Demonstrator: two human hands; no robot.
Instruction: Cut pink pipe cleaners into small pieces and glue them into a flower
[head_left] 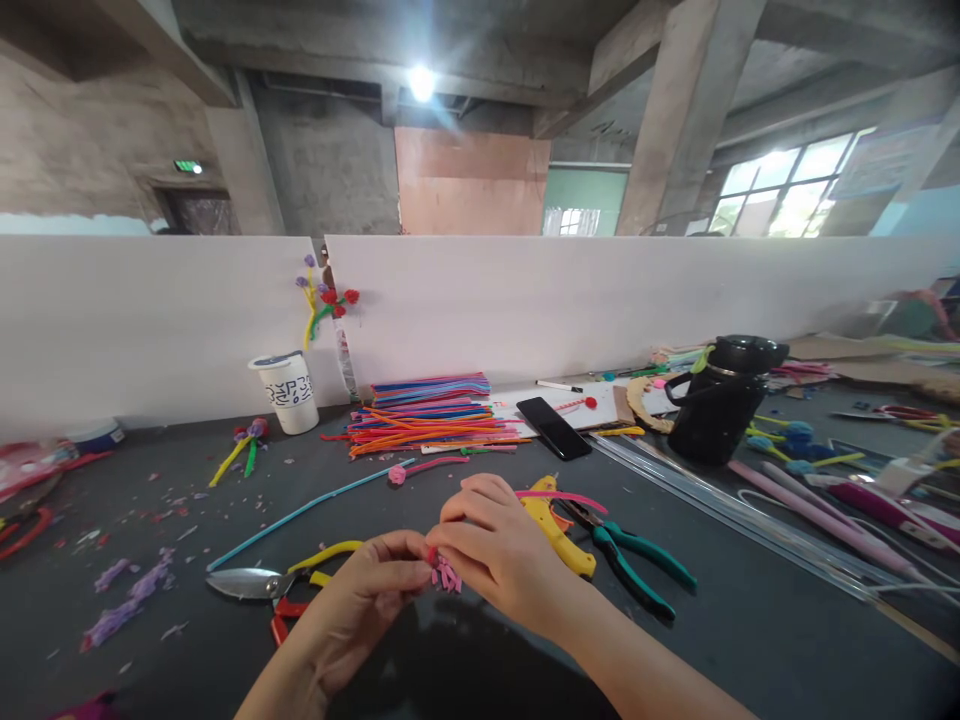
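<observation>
My left hand (375, 585) pinches a small reddish-pink piece of fuzzy craft stem (432, 556) between thumb and forefinger. My right hand (499, 550) meets it there, fingers closed on the same piece, which they partly cover. Just under the fingertips is a cluster of short pink pieces (448, 577); whether it is joined to the held piece I cannot tell. From behind my right hand a pink pipe cleaner (566, 497) reaches to the right, over a yellow tool (561, 535). Teal-handled pliers (637, 560) lie right of it. Shears (247, 583) with red and yellow handles lie beside my left hand.
Behind my hands are a pipe cleaner bundle (427, 420), a phone (553, 428) and a pink stem with a curled head (397, 476). A white cup (289, 395) stands left, a black flask (720, 405) right. Clear strips (720, 510) cross the right side. Purple scraps (135, 600) lie left.
</observation>
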